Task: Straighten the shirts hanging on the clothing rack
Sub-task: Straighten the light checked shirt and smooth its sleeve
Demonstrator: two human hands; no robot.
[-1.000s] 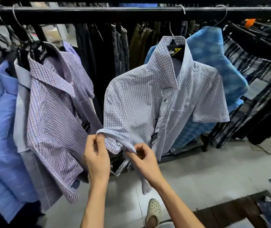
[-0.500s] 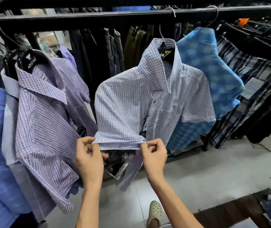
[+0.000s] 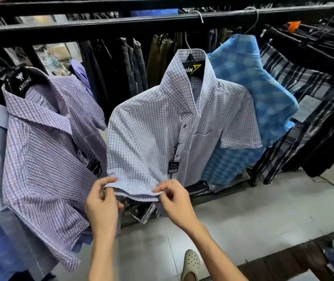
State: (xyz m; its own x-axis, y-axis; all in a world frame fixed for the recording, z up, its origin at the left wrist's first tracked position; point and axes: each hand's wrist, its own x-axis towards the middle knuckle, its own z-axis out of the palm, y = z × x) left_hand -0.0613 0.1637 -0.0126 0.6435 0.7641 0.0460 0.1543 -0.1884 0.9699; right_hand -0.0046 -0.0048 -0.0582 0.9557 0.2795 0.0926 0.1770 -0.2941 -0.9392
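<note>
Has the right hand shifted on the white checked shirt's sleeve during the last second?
Yes. The right hand has risen from below the sleeve hem to level with it, nearer the dark tag on the white checked shirt.

Bare forearms w/o sleeves, left hand (image 3: 101,207), right hand (image 3: 177,201), cream perforated clog (image 3: 191,263)

Trousers (image 3: 133,63): dark and olive pairs hang in a row above and behind the grip.
Shoe (image 3: 190,263): pale perforated clog, below the grip on the floor.
Floor (image 3: 253,216): light tiles, lower right.
</note>
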